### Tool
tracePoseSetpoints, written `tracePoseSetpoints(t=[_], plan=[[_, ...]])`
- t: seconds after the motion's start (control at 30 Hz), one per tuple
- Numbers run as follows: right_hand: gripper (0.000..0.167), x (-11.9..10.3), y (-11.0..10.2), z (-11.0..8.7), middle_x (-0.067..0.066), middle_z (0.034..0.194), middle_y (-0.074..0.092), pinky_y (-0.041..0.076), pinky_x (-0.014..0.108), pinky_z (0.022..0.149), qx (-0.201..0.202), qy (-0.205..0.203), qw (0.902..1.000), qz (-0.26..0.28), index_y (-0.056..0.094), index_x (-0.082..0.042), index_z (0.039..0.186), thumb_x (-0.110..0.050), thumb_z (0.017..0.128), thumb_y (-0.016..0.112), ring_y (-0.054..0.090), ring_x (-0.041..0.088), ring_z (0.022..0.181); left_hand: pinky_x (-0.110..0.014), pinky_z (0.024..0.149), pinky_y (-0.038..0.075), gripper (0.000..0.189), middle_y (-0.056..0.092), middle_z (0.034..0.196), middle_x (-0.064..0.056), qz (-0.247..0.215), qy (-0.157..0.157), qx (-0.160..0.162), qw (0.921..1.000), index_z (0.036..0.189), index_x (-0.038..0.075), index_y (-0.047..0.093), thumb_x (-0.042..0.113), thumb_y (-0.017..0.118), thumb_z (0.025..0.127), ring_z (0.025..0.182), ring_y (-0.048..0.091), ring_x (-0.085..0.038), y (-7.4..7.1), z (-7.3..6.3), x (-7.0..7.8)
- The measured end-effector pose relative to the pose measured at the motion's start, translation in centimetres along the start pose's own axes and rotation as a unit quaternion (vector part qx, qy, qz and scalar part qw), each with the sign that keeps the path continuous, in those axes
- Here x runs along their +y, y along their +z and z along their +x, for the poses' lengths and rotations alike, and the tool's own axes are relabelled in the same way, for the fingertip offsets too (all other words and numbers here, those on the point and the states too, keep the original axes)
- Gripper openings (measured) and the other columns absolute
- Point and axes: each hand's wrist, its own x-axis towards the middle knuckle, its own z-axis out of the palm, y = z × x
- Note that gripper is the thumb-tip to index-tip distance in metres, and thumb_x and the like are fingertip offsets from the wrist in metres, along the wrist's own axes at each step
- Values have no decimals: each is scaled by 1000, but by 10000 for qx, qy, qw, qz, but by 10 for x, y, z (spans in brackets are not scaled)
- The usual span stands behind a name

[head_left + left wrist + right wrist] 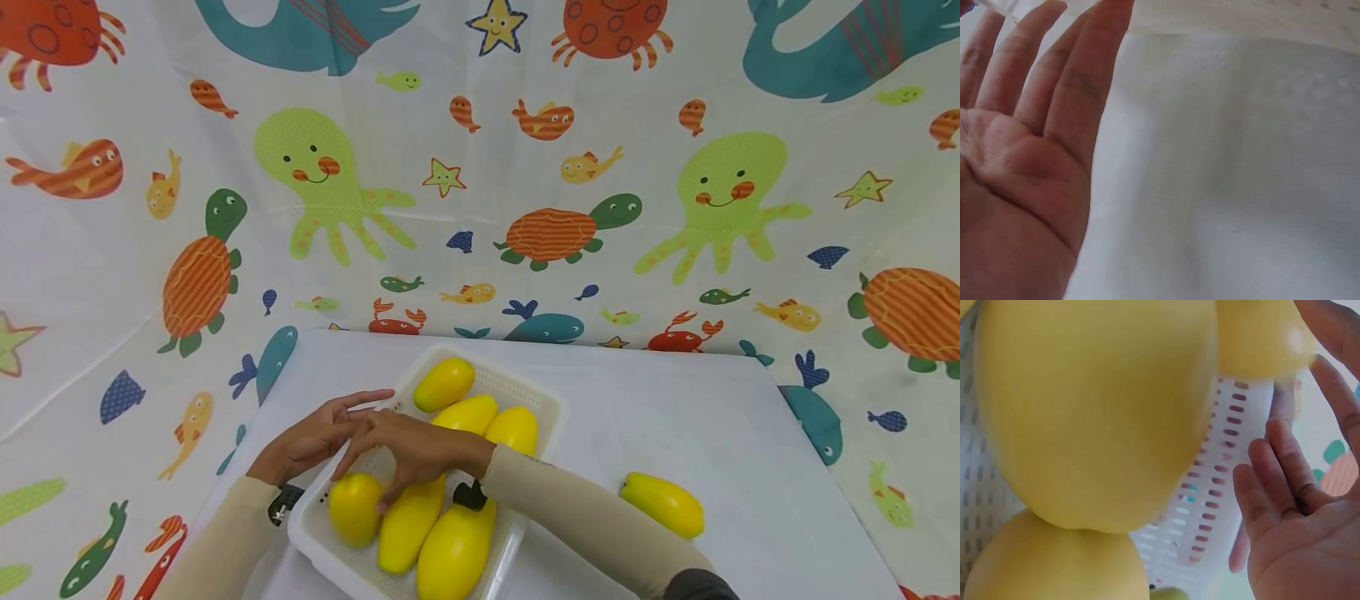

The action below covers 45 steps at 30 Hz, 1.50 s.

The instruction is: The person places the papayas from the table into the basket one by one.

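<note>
A white perforated plastic basket (555,408) holds several yellow papayas, among them a large one (457,554) at the near side. My right hand (420,446) reaches across the basket, thumb and index finger on either side of the rounded papaya (352,512) by the left wall, gripping it. In the right wrist view the index fingertip meets that papaya's edge (1260,344), while the other fingers bend beside the basket wall (1222,462). My left hand (318,437) lies along the basket's left rim, fingers extended; the left wrist view shows its palm (1016,181) holding nothing.
One more papaya (663,504) lies on the white table (600,433), to the right of the basket beyond my right forearm. A white curtain (465,217) printed with sea animals hangs behind and beside the table.
</note>
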Motion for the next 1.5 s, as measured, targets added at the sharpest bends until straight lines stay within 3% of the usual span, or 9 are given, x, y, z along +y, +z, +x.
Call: tracePoseSetpoints(t=[0.17,0.5,0.7,0.93,1.27,1.5], plan=[[59,-1,-4,-4,-7,153,58,35,24,126,66,83,9999,48,72,-31,135,-28,80,94,44,3,142,-37,115,54,56,63,154,2,15,-22,64,10000,168,22,32,14,45,114,141,61,-16,0,0,-1],[58,-7,-13,-20,-11,141,62,40,19,120,305,-120,9992,227,71,-27,136,-26,82,93,51,4,132,-45,112,55,57,64,153,2,-204,14,10,9998,167,23,34,9,45,113,137,65,-21,-2,1,-3],[61,-10,-21,-36,-9,147,61,39,22,124,666,-299,9970,255,70,-27,139,-28,82,93,50,1,138,-47,109,56,59,67,149,0,-218,-140,167,9995,166,26,35,9,50,112,131,68,-25,0,0,-1],[62,-19,-30,-58,-10,141,66,45,28,121,1111,-424,9898,784,70,-23,139,-22,82,93,52,1,134,-52,108,57,60,67,149,-1,-215,-304,292,9989,167,27,34,10,50,111,133,68,-31,2,1,1],[61,-33,-41,-90,-4,147,62,47,32,120,1538,-348,9841,811,70,-26,139,-23,83,93,50,6,138,-54,107,56,61,67,150,-2,-380,-252,187,9988,167,27,33,8,49,112,132,69,-34,0,0,0],[57,-36,-42,-109,-10,144,61,50,36,118,1809,-261,9793,868,71,-28,135,-25,83,93,52,9,137,-56,106,56,61,65,152,-3,-433,-244,116,9987,168,27,32,8,49,112,132,68,-37,-1,0,0]])
